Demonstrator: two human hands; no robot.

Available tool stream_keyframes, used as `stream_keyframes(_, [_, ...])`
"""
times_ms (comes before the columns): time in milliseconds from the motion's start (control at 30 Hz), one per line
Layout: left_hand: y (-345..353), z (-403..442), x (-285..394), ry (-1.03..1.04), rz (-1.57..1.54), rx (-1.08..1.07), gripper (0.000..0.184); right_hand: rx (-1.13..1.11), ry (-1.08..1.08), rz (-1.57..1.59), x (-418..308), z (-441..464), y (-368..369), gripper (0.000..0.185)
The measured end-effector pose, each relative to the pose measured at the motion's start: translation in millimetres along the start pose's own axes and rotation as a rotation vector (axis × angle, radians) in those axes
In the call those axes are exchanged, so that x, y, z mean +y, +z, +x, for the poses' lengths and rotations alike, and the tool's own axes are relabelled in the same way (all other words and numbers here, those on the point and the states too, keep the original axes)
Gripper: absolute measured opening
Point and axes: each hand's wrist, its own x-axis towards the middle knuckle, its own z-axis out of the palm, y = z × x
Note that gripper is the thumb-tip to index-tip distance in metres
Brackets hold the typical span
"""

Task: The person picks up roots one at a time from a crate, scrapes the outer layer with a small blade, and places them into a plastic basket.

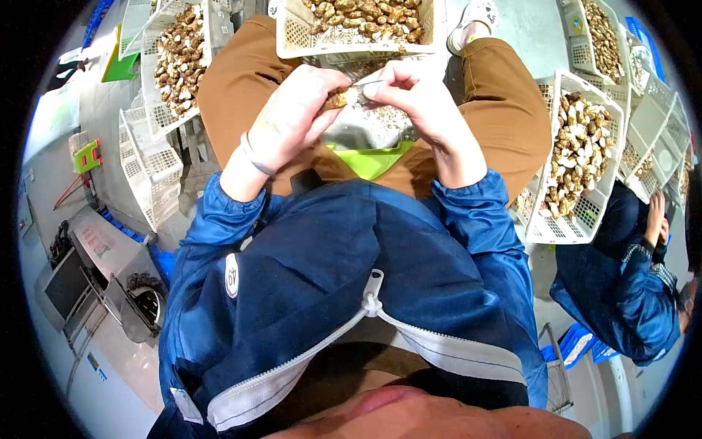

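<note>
My left hand [296, 110] is closed around a brown mushroom [336, 99], its pale stem end turned towards my other hand. Between the thumb and finger of my right hand [420, 95] is a small thin metal blade [363, 83], close against the mushroom. Most of the blade is hidden by the fingers. Below both hands, between my knees, pale stem trimmings [384, 115] lie in a container with a light green edge [371, 162]. Just beyond my hands stands a white crate [358, 51] holding many brown mushrooms.
On the left is a white crate of mushrooms [179, 62], with white basket [150, 164] beside it. Another full crate [578, 157] stands by my right knee, with more stacked crates [651, 121] behind. A co-worker [621, 271] in blue sits at the far right.
</note>
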Motion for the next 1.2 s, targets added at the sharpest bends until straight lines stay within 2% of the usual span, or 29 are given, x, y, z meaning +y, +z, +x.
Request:
stream_keyframes(67, [-1, -2, -2, 0.011, -0.065, 0.014, 0.043, -0.065, 0.044, 0.344, 19, 5, -9, 0.011])
stream_keyframes(133, [-1, -3, -4, 0.019, -0.162, 0.033, 0.042, -0.113, 0.037, 0.458, 21, 4, -13, 0.01])
stream_keyframes(167, [2, -9, -6, -0.119, -0.258, 0.02, 0.036, -0.111, 0.019, 0.486, 21, 3, -9, 0.01])
stream_keyframes(267, [15, -14, 2, -0.595, -0.808, 0.169, 0.029, -0.108, -0.092, 0.458, 18, 4, -2, 0.01])
stream_keyframes(300, [12, -11, 2, -0.731, -1.067, 0.156, 0.026, -0.102, -0.136, 0.411, 13, 3, 0, 0.011])
stream_keyframes(333, [13, -10, 1, -0.737, -1.258, 0.156, 0.024, -0.094, -0.179, 0.364, 9, 2, 2, 0.011])
stream_keyframes(400, [16, -11, -1, -0.812, -1.419, 0.155, 0.025, -0.076, -0.182, 0.192, 4, -2, 0, 0.011])
stream_keyframes(500, [22, -13, -5, -0.884, -1.508, 0.177, 0.023, -0.052, -0.311, -0.15, 2, -3, -2, 0.011])
stream_keyframes(600, [27, -13, -2, -0.914, -1.422, 0.168, 0.022, 0.006, -0.599, -0.406, 4, 3, 2, 0.013])
stream_keyframes(633, [26, -12, 0, -0.901, -1.429, 0.195, 0.017, 0.014, -0.626, -0.451, 3, 4, 2, 0.012])
stream_keyframes(767, [25, -7, 4, -0.873, -1.159, 0.215, 0.019, -0.048, -0.543, -0.472, -4, -2, 2, 0.014])
stream_keyframes(900, [24, -5, 2, -0.864, -1.153, 0.241, 0.018, -0.041, -0.41, -0.288, -4, -4, -1, 0.014])
stream_keyframes(1000, [27, -7, 0, -0.865, -1.203, 0.235, 0.018, -0.021, -0.457, -0.339, 0, -2, -5, 0.013])
stream_keyframes(1033, [27, -6, 3, -0.831, -1.143, 0.221, 0.017, -0.003, -0.564, -0.44, -1, -1, -3, 0.012])
stream_keyframes(1133, [28, -9, 2, -0.783, -1.079, 0.097, 0.016, -0.022, -0.388, -0.315, 1, -2, -1, 0.011])
stream_keyframes(1200, [28, -11, 2, -0.861, -1.305, 0.081, 0.015, -0.054, -0.165, -0.034, -1, -4, -4, 0.011])
